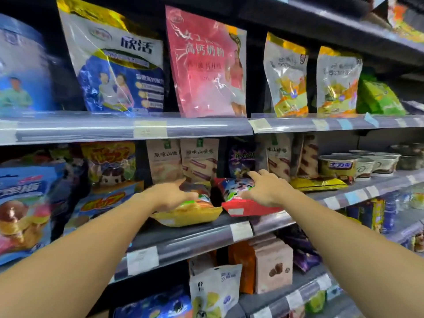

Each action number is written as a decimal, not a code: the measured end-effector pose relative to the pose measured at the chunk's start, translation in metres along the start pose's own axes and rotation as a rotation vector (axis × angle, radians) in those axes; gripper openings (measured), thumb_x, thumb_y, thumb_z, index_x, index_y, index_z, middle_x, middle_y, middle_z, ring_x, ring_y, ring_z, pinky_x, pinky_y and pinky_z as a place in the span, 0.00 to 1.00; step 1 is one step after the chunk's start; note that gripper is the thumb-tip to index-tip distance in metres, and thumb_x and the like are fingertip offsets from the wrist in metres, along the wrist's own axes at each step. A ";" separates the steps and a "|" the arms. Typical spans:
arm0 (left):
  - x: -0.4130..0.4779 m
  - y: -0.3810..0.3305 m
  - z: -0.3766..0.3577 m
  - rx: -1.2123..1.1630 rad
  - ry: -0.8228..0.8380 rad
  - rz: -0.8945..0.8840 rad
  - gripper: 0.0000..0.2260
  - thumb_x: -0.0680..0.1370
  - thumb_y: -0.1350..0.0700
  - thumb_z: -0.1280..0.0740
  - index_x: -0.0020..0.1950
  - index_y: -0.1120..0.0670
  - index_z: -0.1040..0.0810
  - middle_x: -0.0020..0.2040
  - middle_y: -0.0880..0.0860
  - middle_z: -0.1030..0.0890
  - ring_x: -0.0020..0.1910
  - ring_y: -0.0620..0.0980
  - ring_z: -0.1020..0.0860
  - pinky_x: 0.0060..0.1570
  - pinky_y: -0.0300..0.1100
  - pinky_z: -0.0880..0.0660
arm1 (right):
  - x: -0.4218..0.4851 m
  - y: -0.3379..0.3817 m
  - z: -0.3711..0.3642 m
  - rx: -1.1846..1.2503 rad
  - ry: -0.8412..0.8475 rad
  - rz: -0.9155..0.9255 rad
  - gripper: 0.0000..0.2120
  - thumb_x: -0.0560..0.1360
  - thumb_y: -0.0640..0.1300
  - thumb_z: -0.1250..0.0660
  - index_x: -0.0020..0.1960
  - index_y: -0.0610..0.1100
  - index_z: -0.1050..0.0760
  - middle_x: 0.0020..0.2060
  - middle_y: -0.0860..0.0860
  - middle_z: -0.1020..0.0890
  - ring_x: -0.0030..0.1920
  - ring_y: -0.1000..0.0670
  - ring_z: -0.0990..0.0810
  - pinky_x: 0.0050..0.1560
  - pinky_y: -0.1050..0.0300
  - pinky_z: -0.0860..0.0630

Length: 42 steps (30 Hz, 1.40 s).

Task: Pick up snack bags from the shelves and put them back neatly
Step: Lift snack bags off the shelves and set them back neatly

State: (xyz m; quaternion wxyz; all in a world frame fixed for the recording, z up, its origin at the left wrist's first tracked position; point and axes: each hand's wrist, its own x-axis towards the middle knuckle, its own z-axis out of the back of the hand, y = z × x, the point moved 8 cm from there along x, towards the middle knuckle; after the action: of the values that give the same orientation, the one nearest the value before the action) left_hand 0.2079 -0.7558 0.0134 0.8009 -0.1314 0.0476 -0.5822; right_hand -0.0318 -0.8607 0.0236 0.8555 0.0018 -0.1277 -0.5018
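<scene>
Your left hand (171,195) lies flat, fingers loose, on the yellow bag (190,213); your right hand (263,190), fingers spread, rests on the red bag (247,208). Both lie on the middle shelf (206,239). They look light, puffy and slippery, so hold the sides.

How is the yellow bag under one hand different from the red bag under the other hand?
The yellow bag lies under the left hand; the red bag lies under the right hand. The yellow bag sits nearer the shelf's front edge than the red bag. Both lie flat on the middle shelf.
</scene>
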 end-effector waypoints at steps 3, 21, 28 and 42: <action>0.018 0.004 -0.013 -0.145 0.077 0.078 0.42 0.71 0.27 0.41 0.79 0.47 0.46 0.79 0.51 0.41 0.75 0.54 0.39 0.73 0.50 0.42 | 0.025 -0.017 -0.006 0.092 0.028 -0.047 0.44 0.70 0.72 0.43 0.78 0.48 0.46 0.76 0.42 0.40 0.72 0.37 0.36 0.69 0.40 0.36; 0.059 0.028 -0.029 -0.669 0.030 0.438 0.15 0.74 0.46 0.29 0.54 0.55 0.22 0.49 0.52 0.19 0.47 0.49 0.21 0.44 0.41 0.28 | 0.101 -0.068 -0.087 1.064 0.664 -0.275 0.21 0.74 0.57 0.32 0.50 0.38 0.21 0.42 0.43 0.14 0.36 0.44 0.16 0.41 0.54 0.21; 0.044 0.023 -0.038 -0.860 0.239 0.538 0.12 0.68 0.52 0.23 0.41 0.60 0.13 0.41 0.58 0.14 0.33 0.55 0.16 0.30 0.43 0.20 | 0.105 -0.056 -0.089 1.161 0.746 -0.251 0.19 0.71 0.50 0.27 0.52 0.34 0.22 0.43 0.40 0.14 0.36 0.41 0.15 0.36 0.49 0.18; 0.032 0.014 -0.021 -0.820 0.045 0.500 0.28 0.68 0.53 0.22 0.63 0.64 0.24 0.61 0.60 0.20 0.61 0.60 0.23 0.64 0.54 0.27 | 0.095 -0.051 -0.073 1.185 0.586 -0.217 0.18 0.72 0.50 0.26 0.50 0.35 0.22 0.41 0.40 0.14 0.34 0.42 0.15 0.34 0.52 0.18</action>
State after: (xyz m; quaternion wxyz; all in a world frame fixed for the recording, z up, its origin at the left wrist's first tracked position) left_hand 0.2260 -0.7851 -0.0084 0.7974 -0.4084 0.3208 -0.3075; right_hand -0.0156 -0.9767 -0.0336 0.6541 0.6203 -0.1430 -0.4086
